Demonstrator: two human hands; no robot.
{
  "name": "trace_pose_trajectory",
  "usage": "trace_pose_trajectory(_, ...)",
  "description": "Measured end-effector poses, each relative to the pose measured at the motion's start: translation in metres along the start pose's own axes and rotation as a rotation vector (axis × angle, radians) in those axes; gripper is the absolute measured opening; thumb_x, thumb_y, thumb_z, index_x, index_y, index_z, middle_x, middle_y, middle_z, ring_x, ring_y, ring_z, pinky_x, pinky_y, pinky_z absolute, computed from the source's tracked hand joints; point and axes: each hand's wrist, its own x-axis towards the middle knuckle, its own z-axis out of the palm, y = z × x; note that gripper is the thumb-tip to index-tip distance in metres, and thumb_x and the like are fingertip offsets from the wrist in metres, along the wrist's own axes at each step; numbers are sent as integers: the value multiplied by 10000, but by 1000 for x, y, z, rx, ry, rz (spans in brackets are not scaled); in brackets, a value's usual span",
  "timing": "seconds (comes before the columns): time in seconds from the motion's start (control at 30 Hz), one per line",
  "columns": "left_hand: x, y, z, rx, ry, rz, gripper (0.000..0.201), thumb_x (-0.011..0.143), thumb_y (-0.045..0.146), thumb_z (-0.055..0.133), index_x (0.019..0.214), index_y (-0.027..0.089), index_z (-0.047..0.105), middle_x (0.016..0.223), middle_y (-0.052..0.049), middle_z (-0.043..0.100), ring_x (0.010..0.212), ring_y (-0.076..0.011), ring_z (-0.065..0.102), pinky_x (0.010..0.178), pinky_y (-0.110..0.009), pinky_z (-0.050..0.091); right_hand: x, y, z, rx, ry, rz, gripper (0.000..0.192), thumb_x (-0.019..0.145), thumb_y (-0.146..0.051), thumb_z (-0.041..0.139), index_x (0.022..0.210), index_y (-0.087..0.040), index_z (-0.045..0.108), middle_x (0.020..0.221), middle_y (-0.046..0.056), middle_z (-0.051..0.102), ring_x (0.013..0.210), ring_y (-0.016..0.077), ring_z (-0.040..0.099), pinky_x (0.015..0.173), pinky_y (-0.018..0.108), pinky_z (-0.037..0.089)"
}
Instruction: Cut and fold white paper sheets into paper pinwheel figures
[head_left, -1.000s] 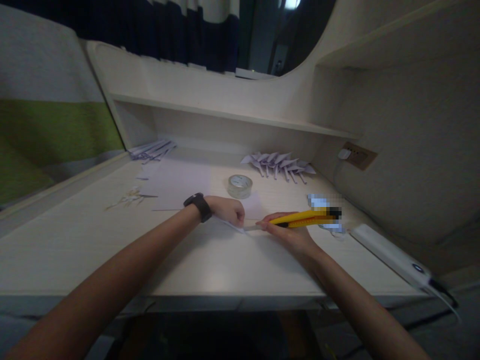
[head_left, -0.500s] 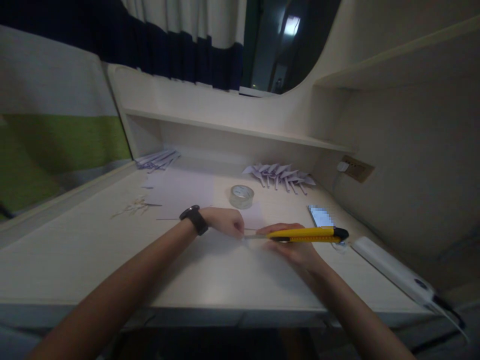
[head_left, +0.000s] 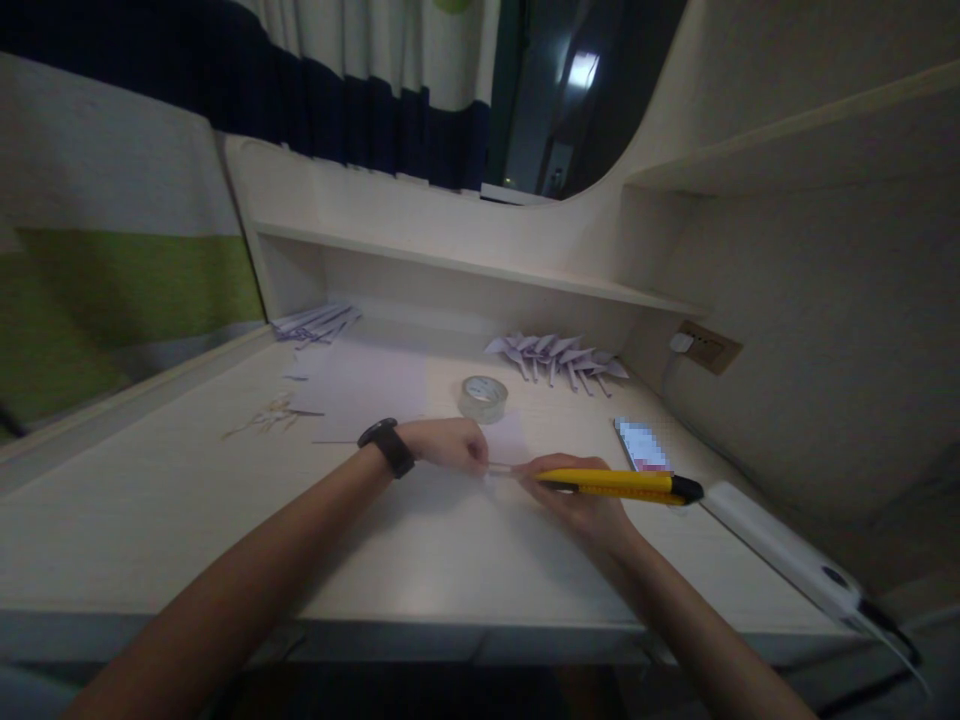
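Head view: we see both bare forearms reaching over a pale desk (head_left: pixel 150 500). Our left hand (head_left: pixel 450 445), with a black watch (head_left: pixel 386 446) on the wrist, is curled with its fingertips pressed together, pinching the edge of a small sheet of paper (head_left: pixel 508 440) that lies flat on the desk between the two hands. Our right hand (head_left: pixel 581 495) is closed around a yellow utility knife (head_left: pixel 615 484). The knife lies nearly level, its black tail end pointing right and its blade end pointing left toward the left fingertips. The blade tip sits just beside those fingertips, at the paper's near edge; we cannot tell whether it touches the paper.

Behind the hands, a roll of clear tape (head_left: pixel 481 398) stands on the desk, near the paper. Farther back, a row of folded paper figures (head_left: pixel 556 355) lies against the back wall, below the shelf (head_left: pixel 465 268). A second heap of folded paper (head_left: pixel 315 321) sits at the far left corner, with small paper scraps (head_left: pixel 274 412) nearer. A phone (head_left: pixel 642 445) lies flat just beyond the knife. A white power strip (head_left: pixel 780 550) runs along the right edge.
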Motion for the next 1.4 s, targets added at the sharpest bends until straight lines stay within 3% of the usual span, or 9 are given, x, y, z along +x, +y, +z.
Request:
trace_pose_trajectory(0.3, 2, -3, -1, -22, -86, 57, 162, 708, 228, 602, 810, 127, 678, 685, 0, 636, 629, -114, 524, 582, -196, 385, 7, -8, -14, 116, -232, 10, 102, 732, -289, 696, 746, -191, 722, 836, 69, 735, 735, 218, 692, 698, 342, 577)
trace_pose_trajectory(0.37, 1, -1, -1, -17, -72, 64, 151, 715, 220, 592, 799, 127, 676, 686, 0, 636, 628, -112, 521, 584, -194, 386, 7, -7, -13, 86, -202, 6, 105, 739, -297, 691, 756, -197, 718, 841, 66, 734, 739, 214, 688, 701, 337, 574)
trace_pose_trajectory(0.53, -2, 6, -4, 2, 39, 33, 163, 732, 233, 575, 790, 120, 678, 694, -15, 640, 640, -117, 522, 584, -198, 391, 5, -7, -5, -64, 55, -6, 119, 750, -315, 681, 804, -213, 709, 836, 61, 722, 780, 211, 673, 766, 338, 550)
trace_pose_trajectory(0.73, -5, 5, -4, 3, 43, 8, 192, 736, 254, 571, 803, 114, 684, 707, -32, 651, 632, -126, 542, 559, -206, 392, 5, -10, -13, 44, -135, -9, 142, 757, -324, 677, 838, -220, 727, 877, 58, 729, 763, 211, 682, 707, 334, 567)
trace_pose_trajectory(0.87, -9, 4, -3, 65, 100, -18, 200, 750, 244, 546, 812, 112, 682, 718, -39, 658, 640, -133, 554, 559, -216, 381, 9, -6, -25, 60, 50, 6, 154, 701, -306, 736, 822, -217, 705, 882, 56, 723, 826, 221, 671, 776, 351, 542)
trace_pose_trajectory(0.97, -11, 3, -2, 87, 108, 3, 189, 755, 225, 538, 819, 121, 682, 732, -37, 667, 650, -133, 558, 581, -222, 386, 16, 1, -32, 191, 191, 91, 220, 675, -338, 749, 815, -196, 657, 818, 61, 720, 791, 229, 672, 727, 363, 550)
trace_pose_trajectory(1.1, -12, 2, 1, 67, 115, 59, 224, 764, 202, 529, 916, 134, 679, 816, -46, 687, 709, -137, 577, 630, -224, 406, 27, 13, -43, 359, 260, 223, 273, 691, -387, 720, 817, -168, 616, 755, 71, 713, 714, 225, 670, 632, 353, 554)
trace_pose_trajectory(1.23, -10, 0, 6, 25, 127, 4, 259, 757, 208, 533, 965, 127, 665, 786, -58, 677, 644, -126, 573, 581, -219, 409, 38, 27, -54, 310, 361, 228, 221, 719, -362, 677, 719, -147, 625, 702, 75, 689, 689, 186, 625, 530, 244, 485)
trace_pose_trajectory(1.4, -7, -8, 9, -78, 152, -73, 240, 750, 225, 529, 930, 115, 643, 685, -41, 644, 554, -117, 563, 526, -213, 419, 47, 46, -61, 263, 432, 257, 294, 733, -388, 595, 572, -143, 570, 550, 24, 575, 465, 102, 452, 380, 200, 342)
